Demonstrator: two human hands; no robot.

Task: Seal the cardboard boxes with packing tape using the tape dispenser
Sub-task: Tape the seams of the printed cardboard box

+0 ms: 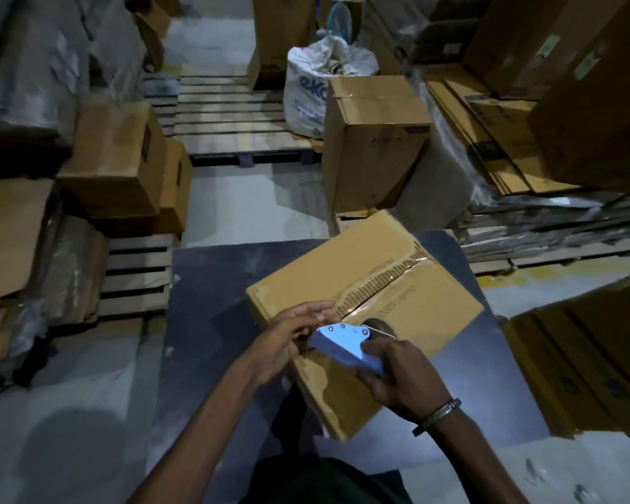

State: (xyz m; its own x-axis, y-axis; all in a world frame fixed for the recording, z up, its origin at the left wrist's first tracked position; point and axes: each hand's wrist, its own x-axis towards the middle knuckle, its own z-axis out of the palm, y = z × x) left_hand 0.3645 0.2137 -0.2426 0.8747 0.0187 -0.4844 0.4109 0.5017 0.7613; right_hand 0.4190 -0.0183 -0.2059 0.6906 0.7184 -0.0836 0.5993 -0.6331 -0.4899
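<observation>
A brown cardboard box (pixel 364 281) lies turned at an angle on a dark table (pixel 211 285). Clear tape runs along its centre seam from the far corner toward me. My right hand (pixel 404 380) grips the handle of a blue tape dispenser (pixel 342 341), whose head sits on the seam at the box's near edge. My left hand (pixel 291 340) rests on the box top just left of the dispenser, its fingertips curled at the dispenser's front. Whether they pinch the tape there is hidden.
An upright closed carton (pixel 371 140) stands on the floor beyond the table, with a white sack (pixel 313 85) behind it. Stacked boxes (pixel 124 165) and pallets (pixel 230 118) fill the left side. Flattened cartons (pixel 488 132) lie at the right, more boxes (pixel 590 365) beside the table.
</observation>
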